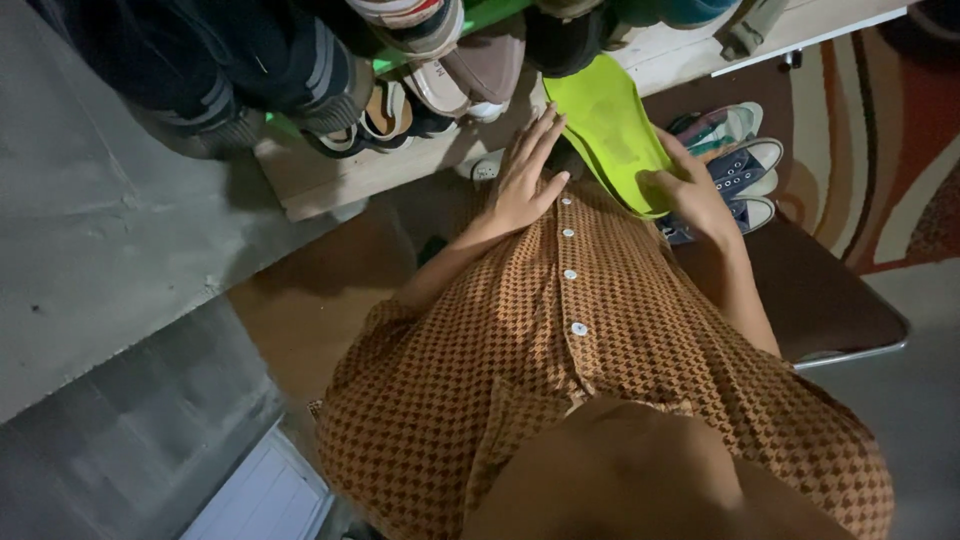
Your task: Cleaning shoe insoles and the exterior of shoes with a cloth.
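My right hand (692, 192) grips the lower end of a bright green insole (605, 125), which points up toward the shoe shelf. My left hand (527, 178) lies flat with fingers spread, resting against the front of my orange patterned button shirt (580, 340), just left of the insole. The fingertips of that hand reach near the insole's upper edge. A dark shoe seems to sit beneath the insole, mostly hidden by it.
A wooden shoe shelf (330, 180) runs across the top, holding several sandals and shoes (440, 70). Blue and white sneakers (745, 170) lie on the floor to the right. A patterned rug (890, 130) covers the far right; a grey wall (90, 240) stands left.
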